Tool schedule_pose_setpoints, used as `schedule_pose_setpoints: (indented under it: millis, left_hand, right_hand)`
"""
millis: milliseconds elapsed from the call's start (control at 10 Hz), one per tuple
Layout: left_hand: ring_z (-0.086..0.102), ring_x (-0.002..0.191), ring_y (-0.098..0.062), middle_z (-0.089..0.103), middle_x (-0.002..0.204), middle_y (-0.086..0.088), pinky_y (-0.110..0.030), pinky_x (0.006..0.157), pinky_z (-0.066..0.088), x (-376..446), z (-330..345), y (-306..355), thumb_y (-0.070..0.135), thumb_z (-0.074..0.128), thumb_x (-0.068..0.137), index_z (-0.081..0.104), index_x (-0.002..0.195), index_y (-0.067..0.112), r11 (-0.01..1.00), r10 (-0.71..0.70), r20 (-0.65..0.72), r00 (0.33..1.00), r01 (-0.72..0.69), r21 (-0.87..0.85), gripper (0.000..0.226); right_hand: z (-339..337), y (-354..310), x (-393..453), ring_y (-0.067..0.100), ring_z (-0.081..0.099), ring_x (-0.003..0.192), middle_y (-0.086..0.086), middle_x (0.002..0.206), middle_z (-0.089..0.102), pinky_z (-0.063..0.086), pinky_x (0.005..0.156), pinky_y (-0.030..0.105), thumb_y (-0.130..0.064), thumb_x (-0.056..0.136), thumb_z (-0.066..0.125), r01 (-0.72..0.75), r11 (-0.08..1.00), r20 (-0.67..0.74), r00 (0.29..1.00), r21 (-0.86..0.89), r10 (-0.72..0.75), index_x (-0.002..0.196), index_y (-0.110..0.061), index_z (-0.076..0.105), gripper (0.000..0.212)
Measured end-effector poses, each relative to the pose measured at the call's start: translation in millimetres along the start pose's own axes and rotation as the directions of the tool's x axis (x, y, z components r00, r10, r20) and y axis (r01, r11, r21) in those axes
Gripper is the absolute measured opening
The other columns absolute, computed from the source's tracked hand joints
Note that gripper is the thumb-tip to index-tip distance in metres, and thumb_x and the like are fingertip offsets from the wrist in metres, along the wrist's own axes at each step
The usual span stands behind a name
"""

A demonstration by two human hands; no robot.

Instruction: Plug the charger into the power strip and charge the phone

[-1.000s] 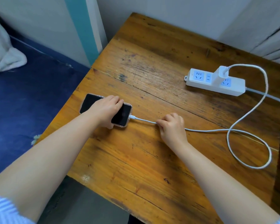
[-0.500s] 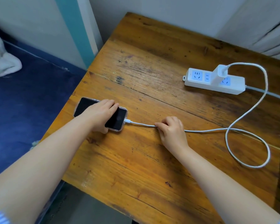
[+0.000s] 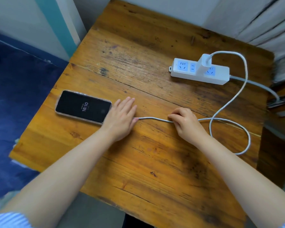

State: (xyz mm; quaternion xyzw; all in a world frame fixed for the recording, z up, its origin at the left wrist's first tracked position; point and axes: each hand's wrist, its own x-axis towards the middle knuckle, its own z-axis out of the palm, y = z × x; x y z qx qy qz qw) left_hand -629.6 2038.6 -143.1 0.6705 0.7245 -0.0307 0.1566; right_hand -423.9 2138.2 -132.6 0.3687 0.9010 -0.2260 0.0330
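A black phone (image 3: 83, 106) lies flat at the left of the wooden table (image 3: 155, 162), its screen lit and showing 16:10. My left hand (image 3: 121, 118) rests flat just right of it, fingers apart, covering the phone's right end and the cable's plug. The white cable (image 3: 153, 119) runs right under the fingers of my right hand (image 3: 186, 124), which press on it. It then loops and rises to the white charger (image 3: 204, 63), plugged into the white power strip (image 3: 199, 71) at the far right.
A blue bed cover (image 3: 20, 99) lies left of the table. The power strip's grey cord (image 3: 260, 87) leads off the table's right edge. Pale curtains (image 3: 270, 22) hang at the back right. A wall stands behind the table.
My left hand has lifted off the phone and slid right, uncovering the screen, which now shows the time. My right hand stays on the cable.
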Motion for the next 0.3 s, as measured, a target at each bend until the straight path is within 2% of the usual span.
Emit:
schedule_pose_setpoints:
  millis: [100, 200, 300]
  left_hand:
    - [0.004, 0.145, -0.021, 0.01, 0.157, -0.01, -0.037, 0.118, 0.001, 16.1, 18.8, 39.3, 0.034, 0.025, 0.098, 0.018, 0.144, 0.008, 0.994, -0.029, 0.013, 0.999, 0.03, -0.102, 0.053]
    - [0.004, 0.145, -0.019, 0.011, 0.157, -0.008, -0.038, 0.117, -0.002, 21.7, 35.9, 60.4, 0.032, 0.026, 0.098, 0.016, 0.145, 0.009, 0.977, -0.124, -0.039, 0.992, 0.115, -0.178, 0.053]
    - [0.003, 0.145, -0.017, 0.01, 0.157, -0.005, -0.036, 0.115, -0.004, 20.5, 42.8, 64.6, 0.03, 0.026, 0.098, 0.013, 0.145, 0.013, 0.957, -0.203, -0.058, 0.977, 0.186, -0.221, 0.052]
  right_hand:
    - [-3.6, 10.5, -7.9, 0.034, 0.048, 0.112, 0.02, 0.116, 0.059, 0.043, 0.095, 0.044, 0.001, 0.088, 0.052, -0.038, 0.999, -0.01, 0.999, 0.013, 0.038, 0.112, -0.003, 0.061, 0.026]
    - [-2.4, 17.9, -13.6, 0.032, 0.047, 0.114, 0.019, 0.119, 0.058, 0.041, 0.098, 0.042, 0.0, 0.089, 0.051, -0.048, 0.998, -0.014, 0.999, 0.037, 0.048, 0.113, -0.002, 0.06, 0.026]
    - [-8.0, 21.1, -14.4, 0.029, 0.046, 0.116, 0.018, 0.122, 0.057, 0.038, 0.101, 0.038, -0.003, 0.091, 0.049, -0.165, 0.971, -0.029, 0.985, 0.17, 0.172, 0.115, -0.002, 0.059, 0.026]
